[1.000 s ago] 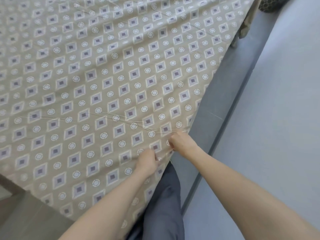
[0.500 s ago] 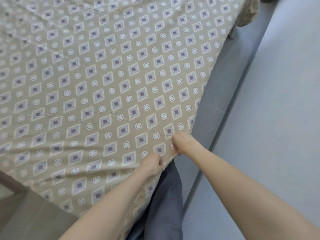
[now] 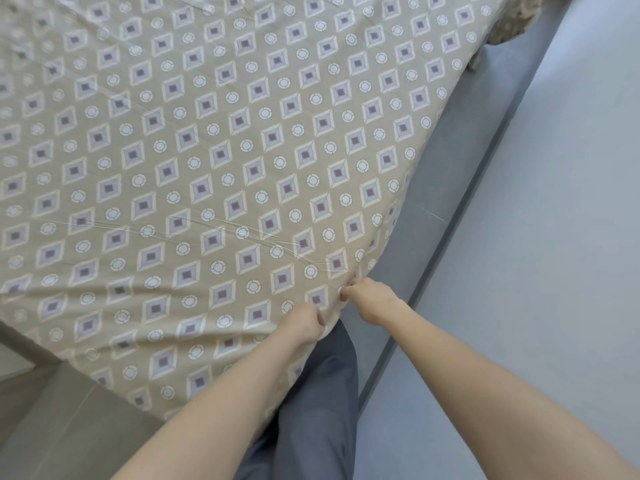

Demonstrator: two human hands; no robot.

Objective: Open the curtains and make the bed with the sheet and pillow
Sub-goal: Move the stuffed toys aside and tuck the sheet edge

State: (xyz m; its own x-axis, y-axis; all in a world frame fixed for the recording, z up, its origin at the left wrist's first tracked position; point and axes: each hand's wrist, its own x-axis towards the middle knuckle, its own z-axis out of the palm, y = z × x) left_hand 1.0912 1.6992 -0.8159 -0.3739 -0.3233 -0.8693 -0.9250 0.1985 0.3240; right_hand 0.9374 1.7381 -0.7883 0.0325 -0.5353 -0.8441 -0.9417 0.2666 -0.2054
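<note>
A tan sheet (image 3: 221, 161) printed with grey diamonds and white circles lies spread over the bed and fills most of the view. Its near corner hangs over the bed's edge. My left hand (image 3: 304, 323) grips the sheet's hem at that corner, fingers curled into the fabric. My right hand (image 3: 369, 297) pinches the same edge a little to the right and further up. Thin creases run leftward from the two hands across the cloth. No pillow or curtain shows in this view.
A grey bed base or rail (image 3: 446, 188) runs diagonally along the sheet's right side, with pale floor (image 3: 554, 237) beyond it. My dark trouser leg (image 3: 322, 403) stands against the corner. A patterned fabric edge (image 3: 516, 22) shows at the top right. Grey floor (image 3: 52, 427) lies lower left.
Both hands have shifted slightly toward me along the corner while holding the hem. The sheet looks flatter, and the view has tilted a little.
</note>
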